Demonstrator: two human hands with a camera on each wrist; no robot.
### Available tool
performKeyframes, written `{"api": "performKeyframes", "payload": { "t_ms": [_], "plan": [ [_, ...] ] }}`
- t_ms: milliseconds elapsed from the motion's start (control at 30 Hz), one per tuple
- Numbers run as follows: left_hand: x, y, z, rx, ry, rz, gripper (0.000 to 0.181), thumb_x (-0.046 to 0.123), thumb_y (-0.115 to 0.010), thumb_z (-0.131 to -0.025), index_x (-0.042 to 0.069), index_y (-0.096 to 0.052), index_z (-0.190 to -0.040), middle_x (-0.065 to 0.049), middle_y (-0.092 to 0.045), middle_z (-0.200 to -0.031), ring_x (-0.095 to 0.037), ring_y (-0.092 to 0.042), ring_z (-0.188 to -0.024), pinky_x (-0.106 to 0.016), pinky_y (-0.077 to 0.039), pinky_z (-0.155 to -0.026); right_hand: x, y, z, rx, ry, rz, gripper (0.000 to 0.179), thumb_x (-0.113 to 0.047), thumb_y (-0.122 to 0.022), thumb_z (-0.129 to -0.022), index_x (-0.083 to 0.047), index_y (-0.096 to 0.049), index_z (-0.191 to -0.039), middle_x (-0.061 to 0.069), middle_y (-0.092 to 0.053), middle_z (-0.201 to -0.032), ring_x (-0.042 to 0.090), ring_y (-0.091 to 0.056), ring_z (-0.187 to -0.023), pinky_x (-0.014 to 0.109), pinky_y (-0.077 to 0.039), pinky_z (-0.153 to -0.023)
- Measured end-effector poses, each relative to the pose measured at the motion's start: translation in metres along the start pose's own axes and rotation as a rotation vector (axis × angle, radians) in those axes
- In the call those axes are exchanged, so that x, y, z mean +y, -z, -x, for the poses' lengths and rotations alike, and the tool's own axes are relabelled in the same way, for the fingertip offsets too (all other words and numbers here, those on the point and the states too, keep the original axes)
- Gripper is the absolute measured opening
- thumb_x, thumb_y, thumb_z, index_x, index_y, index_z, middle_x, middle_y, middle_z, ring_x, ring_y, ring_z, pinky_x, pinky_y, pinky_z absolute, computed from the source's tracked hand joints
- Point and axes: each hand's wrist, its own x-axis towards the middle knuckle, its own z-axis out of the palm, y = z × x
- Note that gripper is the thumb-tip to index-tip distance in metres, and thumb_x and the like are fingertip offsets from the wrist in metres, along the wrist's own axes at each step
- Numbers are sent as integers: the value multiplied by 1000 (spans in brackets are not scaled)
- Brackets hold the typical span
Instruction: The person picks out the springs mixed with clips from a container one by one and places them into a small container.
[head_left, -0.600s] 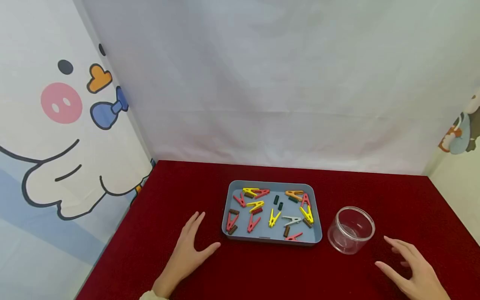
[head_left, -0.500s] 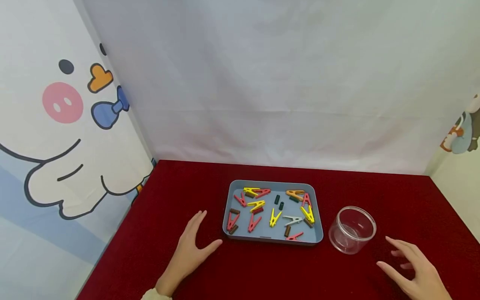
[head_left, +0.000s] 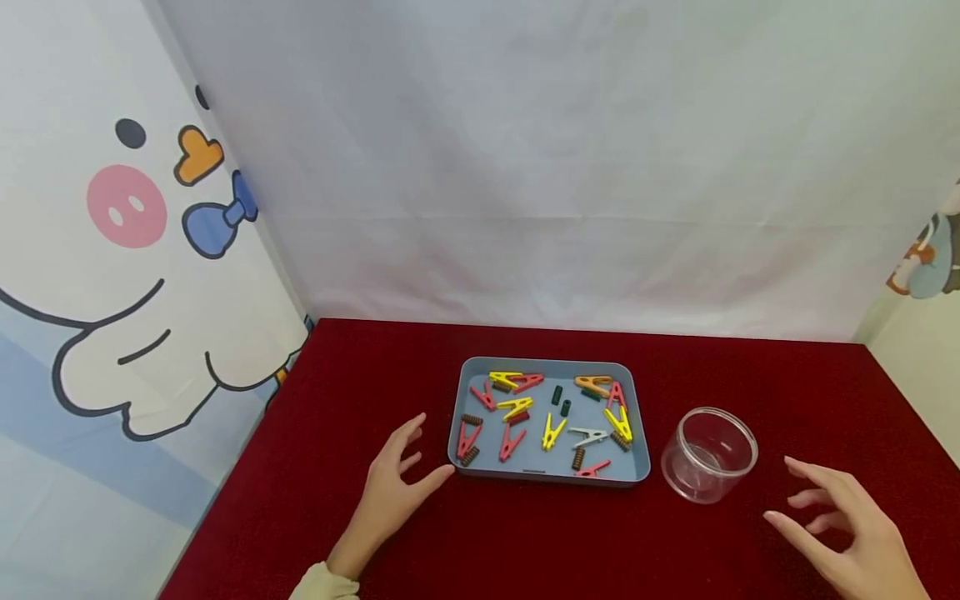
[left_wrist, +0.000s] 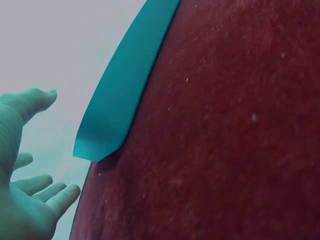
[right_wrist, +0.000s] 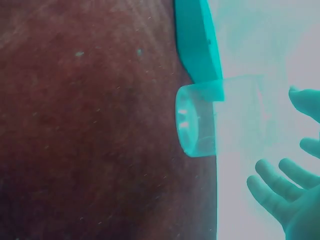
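Note:
A blue-grey tray (head_left: 555, 458) lies on the red tabletop, holding red, yellow, orange and pale clips with several small dark coils among them. To its right stands a clear round jar (head_left: 708, 458) without a lid. My left hand (head_left: 390, 492) is at the tray's left front corner, thumb spread from the fingers, holding nothing. The left wrist view has the tray's side (left_wrist: 115, 85) beyond that hand. My right hand (head_left: 847, 525) hovers right of the jar, fingers loosely bent and apart from it. In the right wrist view the jar (right_wrist: 200, 120) appears sideways, away from the fingers.
Red cloth (head_left: 375, 367) covers the table. A white curtain (head_left: 570, 167) hangs behind it, and a cartoon-printed sheet (head_left: 90, 275) stands along the left side. Another printed sheet (head_left: 926, 258) is at the right edge.
My left hand has shifted right and slightly up, closer to the tray's corner. My right hand has moved a little right and up. The tray and jar sit slightly shifted in view.

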Motion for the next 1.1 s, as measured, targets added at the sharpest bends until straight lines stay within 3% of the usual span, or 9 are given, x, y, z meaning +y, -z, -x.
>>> {"api": "performKeyframes", "payload": {
  "t_ms": [333, 567, 1100],
  "plan": [
    [1, -11, -5, -17, 11, 41, 70, 36, -73, -70, 35, -36, -129, 5, -38, -131, -18, -41, -117, -33, -45, -83, -24, 5, -9, -39, 23, -55, 61, -6, -77, -65, -18, -52, -120, -10, -49, -104, -2, -50, -78, 9, -42, -58],
    [26, -8, -2, -40, -14, 115, 67, 21, -72, -73, 14, -40, -131, -15, -40, -130, -33, -42, -115, -44, -44, -82, -36, 3, -15, -44, 74, -86, 60, -3, -78, -62, -13, -55, -117, -4, -50, -106, -2, -49, -81, 9, -42, -59],
    [24, -14, -11, -101, 49, 157, 68, 20, -72, -73, 12, -38, -132, -14, -41, -130, -29, -43, -115, -42, -44, -83, -61, -6, -31, -156, 129, -143, 56, -4, -77, -64, -15, -56, -115, -4, -51, -107, 2, -50, -81, 12, -45, -60]
  ]
}}
